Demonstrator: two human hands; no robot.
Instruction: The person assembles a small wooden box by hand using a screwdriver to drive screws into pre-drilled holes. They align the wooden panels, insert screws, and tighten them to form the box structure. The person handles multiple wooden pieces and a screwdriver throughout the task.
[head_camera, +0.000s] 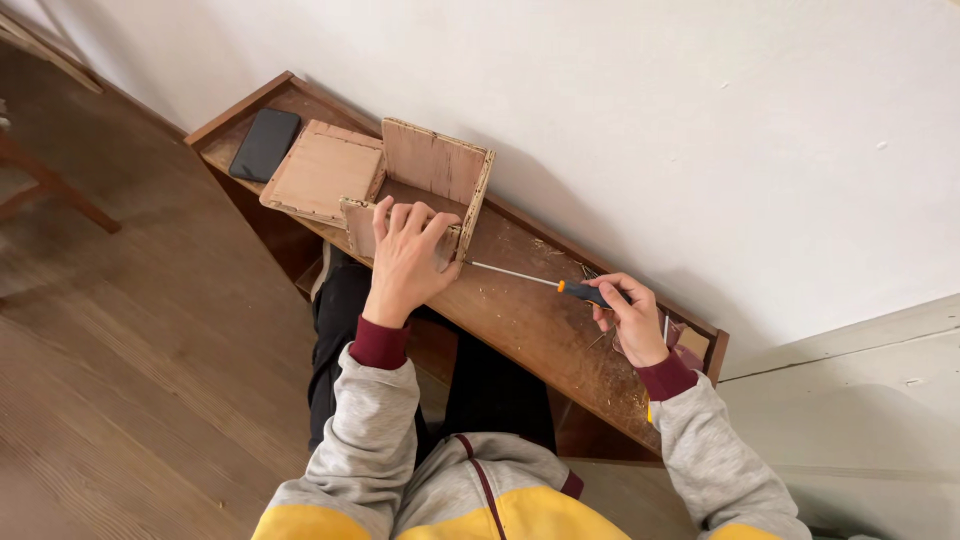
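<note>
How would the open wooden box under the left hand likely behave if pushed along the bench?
The wooden box looks stiff, being made of flat boards. It probably slides rather than tips, sitting low and wide. Its rough, chipped edges suggest it could splinter, and the left hand pressing its front wall steadies it.

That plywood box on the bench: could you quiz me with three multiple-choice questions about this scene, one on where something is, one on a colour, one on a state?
1. Where does the dark phone lie?
A. at the bench end, beside the flat plywood panel
B. on the floor
C. inside the box

2. What colour is the screwdriver handle?
A. green and white
B. orange and black
C. all red

3. How is the box?
A. closed with a lid
B. lying flat in loose pieces
C. open on top, walls standing

Answers:
1 A, the phone rests by the plywood panel on the bench.
2 B, the screwdriver in the right hand shows it.
3 C, the left hand presses on the front wall of the open box.
</note>
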